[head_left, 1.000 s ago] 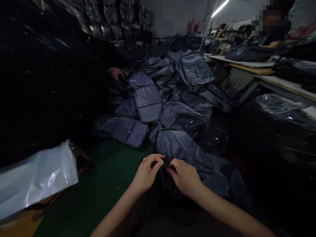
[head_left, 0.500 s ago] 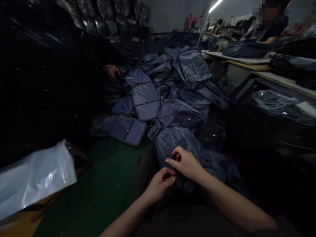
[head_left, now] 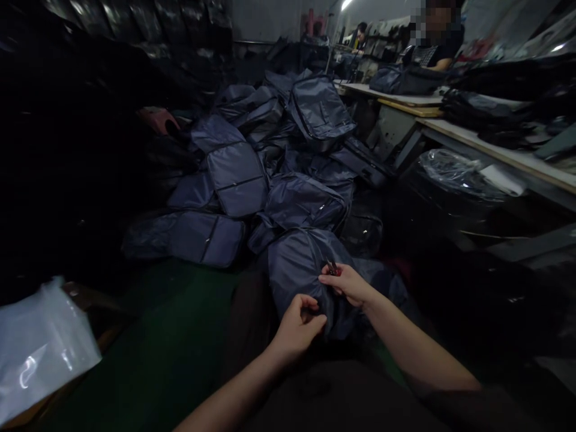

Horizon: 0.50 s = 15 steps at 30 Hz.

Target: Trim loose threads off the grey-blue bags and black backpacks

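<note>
I log over dark bag (head_left: 292,261): right hand (head_left: 352,286) grasping red snips (head_left: 333,269), newly bared, seemingly ready; left hand (head_left: 297,324) curled, contents unclear.

Leftward from my left hand (head_left: 302,324), I could pass low over the green floor (head_left: 180,336) as far as the white plastic sheet (head_left: 49,348) at its left edge. Heaped dark bags (head_left: 238,177) block the floor's far edge. Rightward, the worktable's (head_left: 517,155) near edge obstructs, with clear plastic wrap (head_left: 450,168) bulging below it.
</note>
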### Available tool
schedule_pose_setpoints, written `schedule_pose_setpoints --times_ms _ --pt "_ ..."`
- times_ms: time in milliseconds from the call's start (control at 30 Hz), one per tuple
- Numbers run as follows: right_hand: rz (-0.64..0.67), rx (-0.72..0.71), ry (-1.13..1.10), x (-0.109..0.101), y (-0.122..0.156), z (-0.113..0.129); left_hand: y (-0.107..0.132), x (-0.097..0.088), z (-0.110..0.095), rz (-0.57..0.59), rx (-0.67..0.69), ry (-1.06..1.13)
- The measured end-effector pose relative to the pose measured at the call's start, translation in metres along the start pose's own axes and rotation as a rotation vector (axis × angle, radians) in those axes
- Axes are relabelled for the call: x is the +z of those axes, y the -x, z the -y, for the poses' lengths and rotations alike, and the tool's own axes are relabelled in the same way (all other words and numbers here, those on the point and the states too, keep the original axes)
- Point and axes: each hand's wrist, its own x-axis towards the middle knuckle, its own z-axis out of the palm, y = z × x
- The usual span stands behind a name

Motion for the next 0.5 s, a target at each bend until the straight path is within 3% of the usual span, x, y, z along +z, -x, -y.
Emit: schedule_pose_setpoints --times_ms 100,300,500 --pt "0.007 -0.037 -0.031 0.005 0.004 0.006 0.001 -0.001 -0.001 -0.063 0.127 -0.207" --pt "-0.035 -0.068 0.002 0.003 0.034 -0.002 0.014 -0.015 -0.008 -0.170 0.138 -0.174" --pt "-0.019 -0.036 0.078 0.008 0.064 -0.013 0.027 -0.025 -0.030 -0.229 0.512 -0.816"
